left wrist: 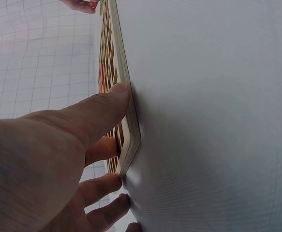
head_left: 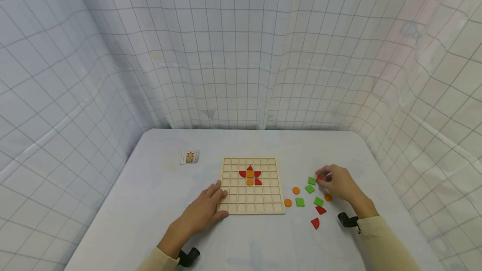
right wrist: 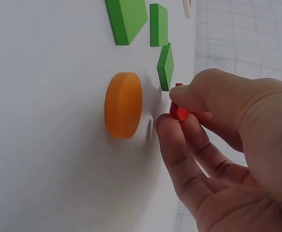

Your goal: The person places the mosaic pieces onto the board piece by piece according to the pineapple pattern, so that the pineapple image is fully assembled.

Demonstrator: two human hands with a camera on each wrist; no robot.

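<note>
Pinched between thumb and fingertips of the right hand (head_left: pixel 340 183), a small red piece (right wrist: pixel 179 112) sits just above the table, beside the green squares (head_left: pixel 310 188). Left hand (head_left: pixel 205 210) rests flat-fingered against the wooden grid board (head_left: pixel 251 208), steadying it; keep that brace and the pinch light, judging by the shallow cells.

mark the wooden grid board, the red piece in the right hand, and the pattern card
wooden grid board (head_left: pixel 251 205), head view, bare near rows.
red piece (right wrist: pixel 179 113), right wrist view, exposed corner between fingertips.
pattern card (head_left: pixel 190 157), head view, centre.
</note>
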